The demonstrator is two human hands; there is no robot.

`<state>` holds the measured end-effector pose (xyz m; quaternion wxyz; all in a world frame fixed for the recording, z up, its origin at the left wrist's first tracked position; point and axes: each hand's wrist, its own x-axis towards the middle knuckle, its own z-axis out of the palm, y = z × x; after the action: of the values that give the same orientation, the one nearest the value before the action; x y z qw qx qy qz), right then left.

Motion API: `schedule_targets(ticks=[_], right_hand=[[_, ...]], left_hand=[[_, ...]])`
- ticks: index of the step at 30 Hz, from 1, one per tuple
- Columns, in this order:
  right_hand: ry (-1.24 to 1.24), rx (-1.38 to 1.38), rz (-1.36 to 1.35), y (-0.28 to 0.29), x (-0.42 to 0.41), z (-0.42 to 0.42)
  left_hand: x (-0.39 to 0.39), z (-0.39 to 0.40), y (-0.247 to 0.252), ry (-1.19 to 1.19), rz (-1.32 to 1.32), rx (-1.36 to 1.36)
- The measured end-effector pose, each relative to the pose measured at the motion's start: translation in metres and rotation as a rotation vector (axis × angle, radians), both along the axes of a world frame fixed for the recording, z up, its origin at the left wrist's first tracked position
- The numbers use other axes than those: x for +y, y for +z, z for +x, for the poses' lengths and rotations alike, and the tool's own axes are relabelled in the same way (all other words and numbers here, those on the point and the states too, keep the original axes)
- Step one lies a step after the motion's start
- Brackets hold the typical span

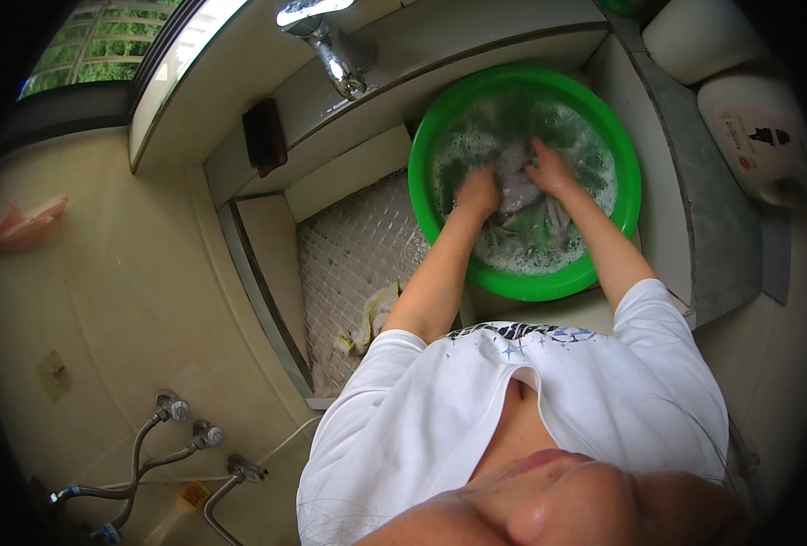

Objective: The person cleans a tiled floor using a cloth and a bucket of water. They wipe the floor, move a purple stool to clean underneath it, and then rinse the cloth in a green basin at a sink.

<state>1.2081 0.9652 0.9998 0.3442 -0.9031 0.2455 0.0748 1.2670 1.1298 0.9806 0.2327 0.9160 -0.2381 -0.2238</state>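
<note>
A round green plastic basin (523, 290) holds soapy water with foam and bubbles. Wet light-coloured cloth (518, 181) lies in the middle of it, partly under the water. My left hand (480, 191) is at the cloth's left side, its fingers dipped into the suds and blurred. On the other side, my right hand (550, 167) touches the cloth's upper right part, thumb and fingers curled around its edge. The fingertips of both hands are partly hidden by water and foam, so how firmly each one grips does not show clearly.
The basin stands in a tiled sink beside a wet textured washing slab (356, 239), where a yellow-edged rag (376, 317) lies. A chrome faucet (335, 58) and a dark-bristled brush (264, 136) are at the back ledge. White plastic bottles (758, 136) line the right side; valves with hoses (171, 409) are lower left.
</note>
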Motion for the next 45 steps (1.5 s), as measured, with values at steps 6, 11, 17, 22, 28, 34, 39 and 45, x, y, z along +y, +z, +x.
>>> schedule_targets(ticks=[6, 11, 17, 22, 28, 34, 39, 45], right_hand=[[-0.027, -0.384, 0.324, 0.001, -0.003, 0.000], [-0.016, -0.708, 0.662, 0.109, -0.019, 0.016], [0.096, -0.874, 0.755, 0.194, -0.004, 0.024], [0.191, -0.918, 0.833, 0.236, 0.029, 0.021], [0.559, -0.861, 0.833, 0.276, 0.127, 0.011], [0.778, -0.588, 0.729, 0.277, 0.159, -0.006], [0.405, -0.381, 0.375, 0.136, 0.042, 0.003], [0.212, 0.203, -0.125, -0.002, 0.003, -0.056]], left_hand=[[0.032, 0.016, 0.046, 0.168, -0.533, 0.236], [0.062, 0.017, 0.119, 0.531, -1.230, 0.569], [0.091, 0.013, 0.191, 0.426, -1.286, 0.385], [0.114, 0.001, 0.229, 0.445, -1.444, 0.349], [0.126, -0.026, 0.254, 0.321, -1.494, 0.306], [0.191, -0.052, 0.256, 0.618, -1.336, -0.067], [0.295, -0.080, 0.241, 0.732, -0.699, -0.190], [0.237, -0.090, 0.223, 0.571, -0.572, -0.340]])
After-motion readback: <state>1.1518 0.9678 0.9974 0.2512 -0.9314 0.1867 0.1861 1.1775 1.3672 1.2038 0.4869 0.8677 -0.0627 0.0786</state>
